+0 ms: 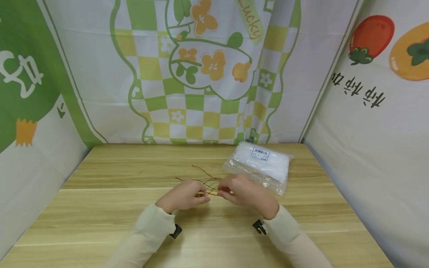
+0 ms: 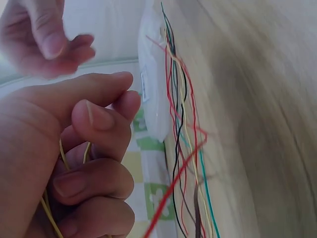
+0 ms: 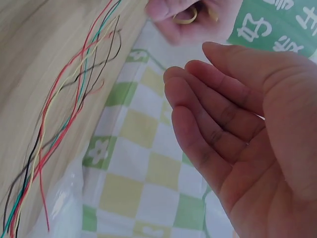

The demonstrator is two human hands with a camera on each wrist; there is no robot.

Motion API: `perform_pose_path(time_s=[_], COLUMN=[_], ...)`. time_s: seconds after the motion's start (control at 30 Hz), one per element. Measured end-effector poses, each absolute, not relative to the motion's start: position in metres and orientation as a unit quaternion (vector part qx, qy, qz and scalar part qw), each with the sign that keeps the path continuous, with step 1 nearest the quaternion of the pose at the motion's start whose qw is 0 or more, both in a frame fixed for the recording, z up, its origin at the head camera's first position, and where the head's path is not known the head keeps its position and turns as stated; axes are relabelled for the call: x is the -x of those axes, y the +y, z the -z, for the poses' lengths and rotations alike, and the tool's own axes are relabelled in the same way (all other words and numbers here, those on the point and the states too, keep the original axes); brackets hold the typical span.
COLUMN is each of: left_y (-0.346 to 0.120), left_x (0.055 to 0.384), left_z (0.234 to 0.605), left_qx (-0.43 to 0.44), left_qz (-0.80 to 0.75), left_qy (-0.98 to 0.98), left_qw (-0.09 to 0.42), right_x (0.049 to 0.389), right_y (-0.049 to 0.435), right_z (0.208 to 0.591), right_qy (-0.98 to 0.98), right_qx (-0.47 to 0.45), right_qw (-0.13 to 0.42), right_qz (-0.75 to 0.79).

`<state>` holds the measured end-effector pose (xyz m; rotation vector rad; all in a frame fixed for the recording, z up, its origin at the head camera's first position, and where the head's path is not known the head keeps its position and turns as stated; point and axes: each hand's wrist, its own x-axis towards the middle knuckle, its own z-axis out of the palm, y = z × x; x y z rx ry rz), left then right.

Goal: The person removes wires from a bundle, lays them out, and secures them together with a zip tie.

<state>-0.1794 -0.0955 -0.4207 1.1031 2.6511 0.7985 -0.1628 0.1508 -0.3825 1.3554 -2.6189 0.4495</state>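
Note:
My left hand [image 1: 186, 195] is over the middle of the table, its fingers curled around a thin yellow wire [image 2: 51, 217]. In the right wrist view, a loop of that wire shows at the left fingers. Close on the other side is my right hand [image 1: 236, 189]. Its fingers are loosely bent, and the palm [image 3: 247, 163] holds nothing in the right wrist view. Several loose wires [image 3: 79, 79] in red, black, green, yellow and brown lie in a long, crossing bundle on the tabletop just beyond both hands. One red wire [image 2: 170, 192] passes nearest the left wrist camera.
Behind the right hand, a clear plastic bag [image 1: 261, 165] with white contents and a printed label lies on the wooden table [image 1: 117, 223]. Patterned cloth [image 1: 207, 111] hangs along the table's back edge, with more cloth at both sides.

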Motion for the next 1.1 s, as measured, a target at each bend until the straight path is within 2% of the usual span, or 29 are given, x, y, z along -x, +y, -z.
perform_pose_path(time_s=[0.2,0.43,0.67,0.87,0.97,1.1], left_y=[-0.081,-0.076,-0.082,-0.079,-0.084,-0.103], left_x=[0.177,0.176,0.178,0.178,0.177,0.178], left_z=[0.421,0.421,0.421,0.422,0.423,0.421], left_qx=[-0.381,-0.381,-0.388,-0.411,-0.404,-0.385], left_qz=[-0.268,-0.288,-0.280,-0.251,-0.267,-0.291], left_qy=[0.882,0.873,0.871,0.872,0.869,0.869], left_qw=[0.078,0.099,0.107,0.089,0.102,0.112], right_x=[0.160,0.162,0.167,0.166,0.165,0.172], right_y=[0.134,0.131,0.148,0.140,0.144,0.166], right_z=[0.383,0.384,0.386,0.393,0.393,0.391], right_qy=[-0.855,-0.832,-0.850,-0.849,-0.867,-0.891], right_qx=[-0.485,-0.513,-0.483,-0.493,-0.462,-0.412], right_qw=[0.079,0.104,0.122,0.102,0.090,0.115], right_qz=[-0.167,-0.184,-0.172,-0.163,-0.164,-0.152])
